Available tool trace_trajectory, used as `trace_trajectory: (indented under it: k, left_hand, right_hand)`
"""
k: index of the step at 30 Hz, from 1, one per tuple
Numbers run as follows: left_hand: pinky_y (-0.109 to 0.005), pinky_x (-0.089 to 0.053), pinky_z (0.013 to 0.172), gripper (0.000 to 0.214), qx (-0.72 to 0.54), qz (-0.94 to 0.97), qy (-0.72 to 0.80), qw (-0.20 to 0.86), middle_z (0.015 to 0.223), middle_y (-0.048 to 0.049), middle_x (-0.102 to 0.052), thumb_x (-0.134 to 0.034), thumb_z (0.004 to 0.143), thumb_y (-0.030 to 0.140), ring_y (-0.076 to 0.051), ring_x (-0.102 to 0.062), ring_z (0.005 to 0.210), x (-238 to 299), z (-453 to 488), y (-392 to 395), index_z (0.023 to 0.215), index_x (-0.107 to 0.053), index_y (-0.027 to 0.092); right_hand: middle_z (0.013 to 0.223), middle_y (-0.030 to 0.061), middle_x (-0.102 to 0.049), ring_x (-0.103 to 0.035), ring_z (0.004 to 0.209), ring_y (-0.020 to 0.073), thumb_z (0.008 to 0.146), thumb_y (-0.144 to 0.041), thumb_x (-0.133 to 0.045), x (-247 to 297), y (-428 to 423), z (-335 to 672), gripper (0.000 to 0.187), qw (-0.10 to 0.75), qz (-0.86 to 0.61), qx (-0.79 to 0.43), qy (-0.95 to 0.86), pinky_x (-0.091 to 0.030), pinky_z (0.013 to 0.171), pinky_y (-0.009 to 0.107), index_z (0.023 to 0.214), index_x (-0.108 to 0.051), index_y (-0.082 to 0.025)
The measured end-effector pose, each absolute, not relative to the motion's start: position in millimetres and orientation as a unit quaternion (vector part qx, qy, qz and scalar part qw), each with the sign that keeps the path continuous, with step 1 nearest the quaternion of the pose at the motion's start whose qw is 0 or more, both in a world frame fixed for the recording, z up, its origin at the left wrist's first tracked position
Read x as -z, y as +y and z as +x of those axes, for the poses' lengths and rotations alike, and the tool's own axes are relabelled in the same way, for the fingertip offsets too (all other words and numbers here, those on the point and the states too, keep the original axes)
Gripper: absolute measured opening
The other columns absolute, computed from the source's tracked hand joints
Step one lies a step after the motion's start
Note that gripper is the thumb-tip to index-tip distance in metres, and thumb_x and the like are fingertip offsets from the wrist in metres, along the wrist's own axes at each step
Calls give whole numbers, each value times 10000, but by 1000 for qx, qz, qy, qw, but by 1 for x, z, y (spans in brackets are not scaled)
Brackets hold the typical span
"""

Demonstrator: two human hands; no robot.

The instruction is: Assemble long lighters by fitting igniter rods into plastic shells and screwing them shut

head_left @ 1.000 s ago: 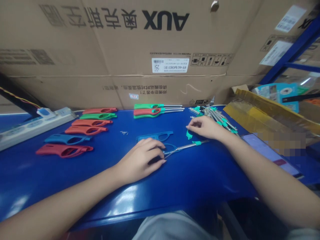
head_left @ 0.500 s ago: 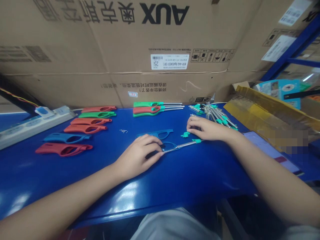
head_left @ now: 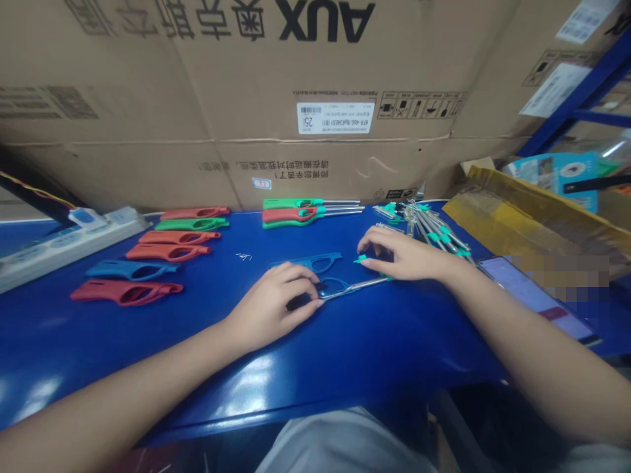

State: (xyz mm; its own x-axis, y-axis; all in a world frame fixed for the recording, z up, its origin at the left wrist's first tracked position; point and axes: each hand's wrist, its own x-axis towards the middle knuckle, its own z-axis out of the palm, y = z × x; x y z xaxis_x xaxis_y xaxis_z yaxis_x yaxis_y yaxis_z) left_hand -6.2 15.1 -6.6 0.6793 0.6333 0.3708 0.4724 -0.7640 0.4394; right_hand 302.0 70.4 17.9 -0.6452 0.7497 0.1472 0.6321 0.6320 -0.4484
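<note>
My left hand is closed around a blue lighter handle shell, its body mostly hidden under the fingers. From the shell a metal lighter tube points right, its far end passing under my right hand. The right thumb and forefinger close on a small green plastic piece, partly covered by the fingertips. Behind the left hand lies another blue handle shell, flat on the blue table.
Several red, green and blue handle shells lie at left, beside a power strip. Assembled lighters lie at the back, metal tubes with green parts to their right. Small pins, a phone and a taped carton are around.
My right hand has shifted slightly left and down, its thumb and forefinger coming onto the small green plastic piece. My left hand stays in place on the blue handle shell.
</note>
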Motion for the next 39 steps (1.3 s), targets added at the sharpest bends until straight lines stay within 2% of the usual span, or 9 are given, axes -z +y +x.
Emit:
trace_trajectory:
  k: [4,9,16,24,27,33,36,39]
  left_hand:
    - [-381,-445,979,100,-262,898,311,165,1113,-44,-697,-600,991,291,-204,-635,1062,5,-5,15,973,-658,210]
    - [-386,-469,942,152,-259,890,338,162,1098,-45,-708,-604,988,313,-217,-624,1029,4,-4,14,1094,-647,213]
    - [-421,-461,1006,263,-236,892,356,147,1162,-53,-709,-665,952,360,-233,-642,1085,6,-6,14,1173,-651,218]
    - [-387,-519,920,253,-240,891,356,147,1100,-65,-713,-688,939,326,-233,-644,1027,8,-6,15,1153,-678,191]
    - [-384,-532,895,229,-241,891,357,147,1067,-68,-711,-697,931,298,-232,-650,998,8,-6,14,1127,-684,179]
    - [-379,-540,895,218,-251,887,359,149,1049,-66,-714,-716,916,281,-232,-662,995,9,-4,14,1105,-692,177]
    - [-373,-544,901,213,-257,883,360,158,1048,-62,-717,-719,915,277,-225,-670,993,9,-4,15,1103,-696,180]
    - [-369,-552,889,211,-263,876,367,169,1036,-60,-724,-735,900,271,-222,-681,977,8,-4,14,1089,-707,183]
  right_hand:
    - [991,85,-594,-573,886,201,1007,-346,-452,-10,72,296,239,141,-371,-199,-896,-473,825,353,941,-614,-182]
    - [985,86,-606,-573,879,215,971,-405,-530,-4,75,297,259,193,-437,-144,-866,-466,800,362,1057,-602,-173]
    - [940,71,-630,-567,818,191,855,-389,-682,-13,73,302,221,151,-427,-171,-875,-468,754,331,909,-645,-178]
    - [718,-10,-639,-547,631,113,919,-319,-678,-14,53,275,155,213,-383,-254,-862,-424,625,241,885,-684,-168]
    - [771,3,-659,-549,656,110,924,-282,-683,-13,44,265,125,228,-344,-241,-879,-425,635,239,884,-697,-164]
    - [956,46,-686,-618,813,148,935,-244,-663,-6,41,261,98,203,-319,-234,-896,-456,729,275,914,-734,-179]
    - [960,51,-690,-638,834,150,939,-217,-650,-3,42,260,106,212,-314,-253,-890,-471,754,277,922,-748,-179]
    - [926,46,-682,-620,768,135,935,-208,-650,-1,42,258,111,232,-307,-250,-888,-459,702,265,891,-746,-175]
